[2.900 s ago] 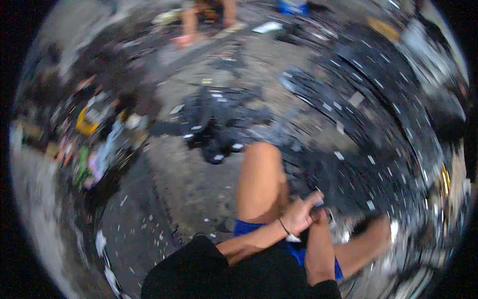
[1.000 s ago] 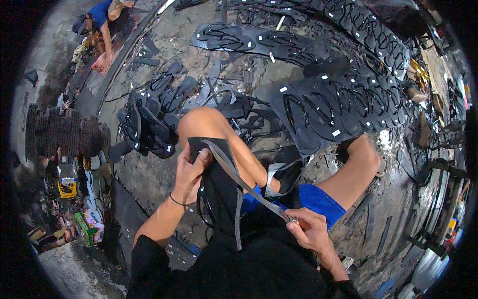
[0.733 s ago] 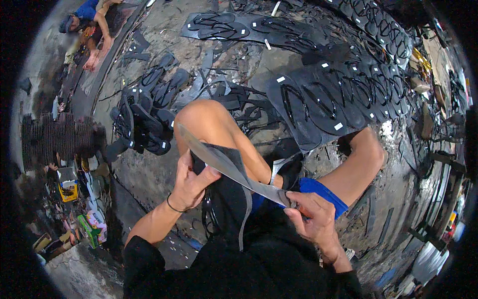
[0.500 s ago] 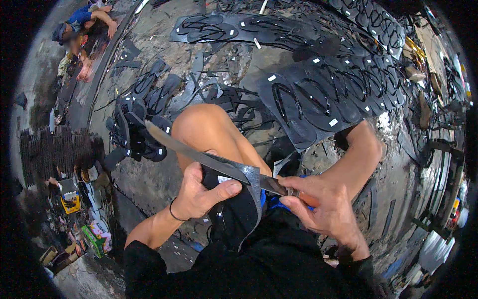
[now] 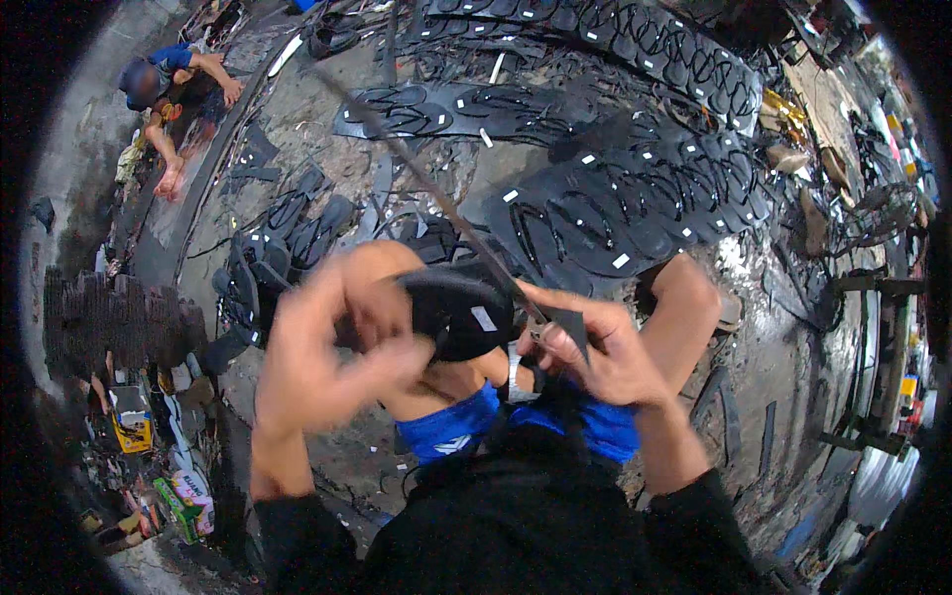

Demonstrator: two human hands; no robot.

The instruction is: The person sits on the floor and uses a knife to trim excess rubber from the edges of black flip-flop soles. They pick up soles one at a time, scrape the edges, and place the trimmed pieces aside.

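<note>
My left hand (image 5: 332, 337), smeared by motion, grips a black flip-flop (image 5: 451, 317) at its left end, above my lap. A small white sticker shows on the flip-flop. In my right hand (image 5: 605, 352) is a knife, closed in the fingers near the base of its blade. The long, narrow knife blade (image 5: 436, 193) points up and to the left, passing beyond the flip-flop's right edge. A dark flat piece (image 5: 570, 329) lies against the right fingers; whether it is a rubber offcut I cannot tell. The knife's handle is mostly hidden.
Sheets of black flip-flops (image 5: 615, 203) with white stickers lie ahead and to the right. Loose flip-flops (image 5: 253, 273) are piled at left among rubber scraps. A person in a blue shirt (image 5: 174, 59) sits far left. Boxes (image 5: 186, 504) stand at lower left.
The blade has swung from lying across the flip-flop to pointing steeply up and away. The curved grey strip at the flip-flop's edge no longer hangs there. My left hand has moved left and up.
</note>
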